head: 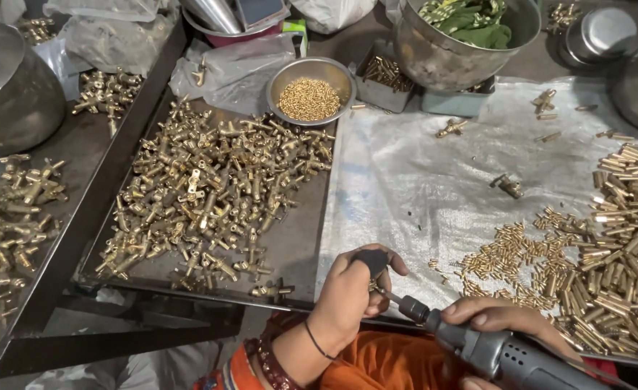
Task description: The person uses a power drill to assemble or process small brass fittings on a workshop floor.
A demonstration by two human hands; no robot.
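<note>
Brass parts cover nearly the whole worktop (420,180), which is laid with a pale plastic sheet. At the near edge the left hand (348,292) is closed around a small dark-capped piece (371,261), pinching it between thumb and fingers, while the right hand (503,318) is wrapped tight about the grey body of a powered driver (499,354). The driver's thin bit (391,296) meets the held piece just under the left fingers; the exact contact is hidden by the hand. Judged from this pose, good work here would call for keeping the bit in line with the piece, holding the piece firmly against turning, and keeping fingertips clear of the tip. To the left, a shallow dark metal tray (297,253) carries a dense heap of T-shaped brass fittings (210,195); more of the same lie loose beyond its left rim. At the tray's far corner a small steel bowl (279,76) is filled with tiny brass pins (309,99). Beside it a small rectangular box (376,94) holds short brass pieces. A large steel basin (434,54) at the far edge contains folded green cloth (470,18). On the right, short brass tubes (622,245) lie piled on the sheet, with smaller brass sleeves (514,253) scattered just beside them, near the right hand.
</note>
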